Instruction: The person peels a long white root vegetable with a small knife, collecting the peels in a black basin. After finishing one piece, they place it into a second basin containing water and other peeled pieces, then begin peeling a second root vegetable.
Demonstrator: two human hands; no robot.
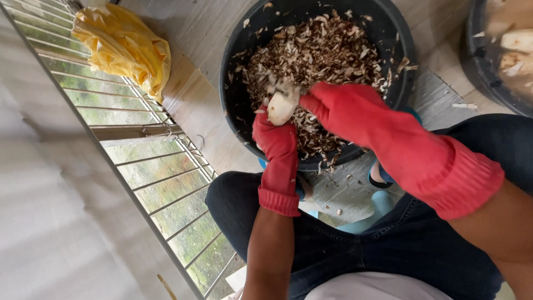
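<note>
Both my hands wear red rubber gloves over a black tub (pixel 233 94) filled with brown and pale peelings (pixel 316 50). My left hand (pixel 275 136) grips a pale, partly peeled root (pixel 281 105) from below and holds it above the peelings. My right hand (pixel 344 111) is curled tight against the right side of the root. Its fingers are turned away, so whatever lies in them is hidden.
A second black tub (pixel 477 61) at the top right holds pale peeled pieces (pixel 519 41). A crumpled yellow bag (pixel 125 44) lies on the wooden floor by a metal railing (pixel 139 161). My knees in dark jeans (pixel 233 205) flank the tub.
</note>
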